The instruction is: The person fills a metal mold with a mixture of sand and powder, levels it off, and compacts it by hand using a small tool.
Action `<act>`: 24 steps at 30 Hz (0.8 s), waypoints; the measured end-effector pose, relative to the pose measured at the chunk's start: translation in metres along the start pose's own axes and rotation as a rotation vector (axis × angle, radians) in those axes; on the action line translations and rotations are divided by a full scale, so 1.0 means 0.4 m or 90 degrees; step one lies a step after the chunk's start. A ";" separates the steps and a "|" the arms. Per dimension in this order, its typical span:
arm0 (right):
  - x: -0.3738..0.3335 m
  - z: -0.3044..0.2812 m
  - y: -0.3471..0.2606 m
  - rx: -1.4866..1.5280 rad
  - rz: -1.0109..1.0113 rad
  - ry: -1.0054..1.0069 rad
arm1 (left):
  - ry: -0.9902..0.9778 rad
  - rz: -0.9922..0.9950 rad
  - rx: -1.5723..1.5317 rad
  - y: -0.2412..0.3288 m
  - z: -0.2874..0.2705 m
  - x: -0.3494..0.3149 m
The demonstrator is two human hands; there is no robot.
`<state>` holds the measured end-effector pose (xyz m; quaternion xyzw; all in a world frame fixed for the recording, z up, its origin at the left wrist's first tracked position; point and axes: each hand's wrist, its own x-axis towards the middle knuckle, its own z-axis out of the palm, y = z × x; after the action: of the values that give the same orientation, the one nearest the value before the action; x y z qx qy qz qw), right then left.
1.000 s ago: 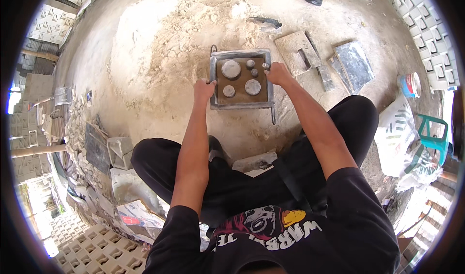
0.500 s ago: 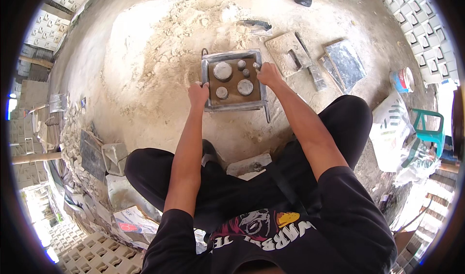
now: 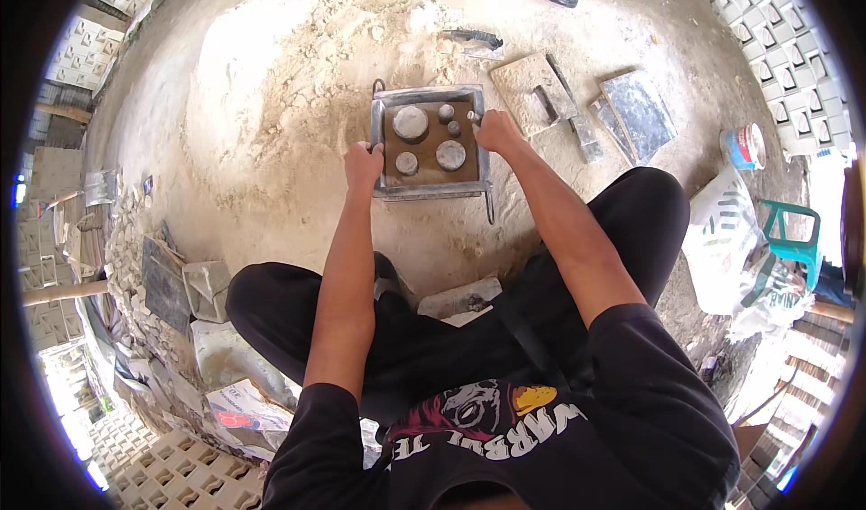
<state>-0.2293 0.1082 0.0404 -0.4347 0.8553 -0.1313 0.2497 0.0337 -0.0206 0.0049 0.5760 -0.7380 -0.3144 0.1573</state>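
A square metal mold (image 3: 431, 140) sits on the sandy ground (image 3: 271, 104), right in front of the person's knees. The left hand (image 3: 363, 165) holds its left edge, grip closed around the rim. The right hand (image 3: 496, 133) holds the right edge the same way. Inside are round grey bumps (image 3: 411, 122). Flat boards (image 3: 541, 95) lie nearby.

You're getting strong daylight here, brightest on the pale heap of loose sand (image 3: 298, 86), which nearly washes out on its left slope. Shadows stay short and soft under your arms. Focus is crisp mid-frame, but the fisheye bends the stacked white patterned blocks (image 3: 794, 50) hard near the black rim.
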 end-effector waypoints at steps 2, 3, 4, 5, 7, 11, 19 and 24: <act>-0.010 0.007 0.007 0.018 -0.011 0.039 | -0.020 0.010 0.018 0.005 -0.006 -0.003; -0.015 0.001 0.002 0.025 -0.020 0.059 | -0.027 0.014 0.025 0.009 -0.012 -0.003; -0.016 -0.012 0.000 0.046 -0.014 0.076 | -0.044 0.024 0.044 0.016 -0.017 -0.001; -0.015 -0.030 0.000 0.067 -0.007 0.094 | -0.060 0.036 0.063 0.025 -0.021 0.002; -0.021 -0.082 -0.033 0.111 0.017 0.153 | -0.066 0.045 0.082 0.032 -0.030 0.009; -0.041 -0.189 -0.071 0.293 0.064 0.247 | -0.049 0.039 0.057 0.057 0.002 -0.004; -0.189 -0.364 -0.259 0.439 0.020 0.298 | 0.044 0.046 -0.069 0.038 0.042 -0.096; -0.218 -0.404 -0.333 0.640 -0.046 0.255 | 0.060 0.047 -0.090 0.015 0.057 -0.084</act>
<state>-0.1830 0.1018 0.2624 -0.2574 0.7025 -0.6128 0.2543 0.0254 0.0183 -0.0040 0.5501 -0.7265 -0.3322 0.2433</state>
